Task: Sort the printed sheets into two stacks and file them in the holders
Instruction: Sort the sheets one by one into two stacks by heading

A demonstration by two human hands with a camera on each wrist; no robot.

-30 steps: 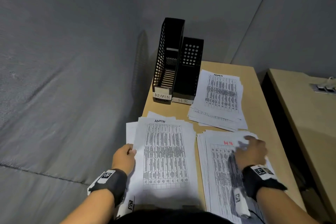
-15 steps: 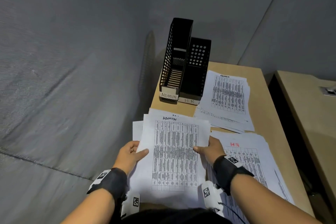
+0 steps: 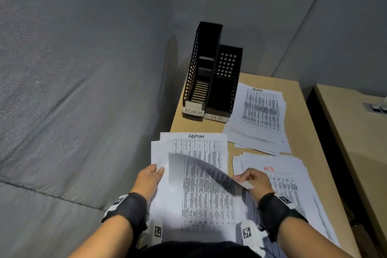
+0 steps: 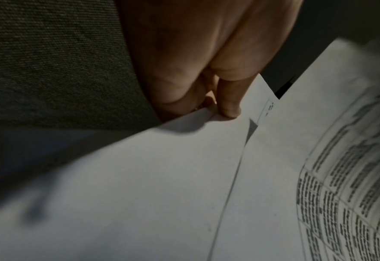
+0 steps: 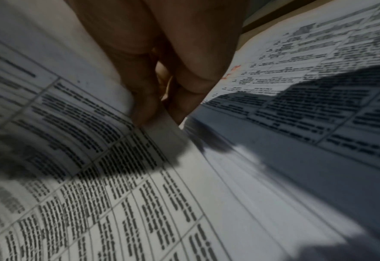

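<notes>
The near-left ADMIN stack lies in front of me. My left hand pinches its left edge, thumb on top and fingers under the paper. My right hand pinches the right edge of the top sheet, which curls up off the stack; the fingers clamp that edge of the sheet. The HR stack, headed in red, lies right of it. A third pile with an ADMIN sheet on top lies further back. Two black holders stand at the far left corner, labelled ADMIN and HR; I see no sheets in either.
The wooden table is narrow, with a grey fabric wall along its left and back. A dark gap separates it from a second table on the right, which carries a socket block.
My right hand left the HR stack, crossed to the right edge of the ADMIN stack and now lifts the top sheet there. The left hand stayed on the left edge.
</notes>
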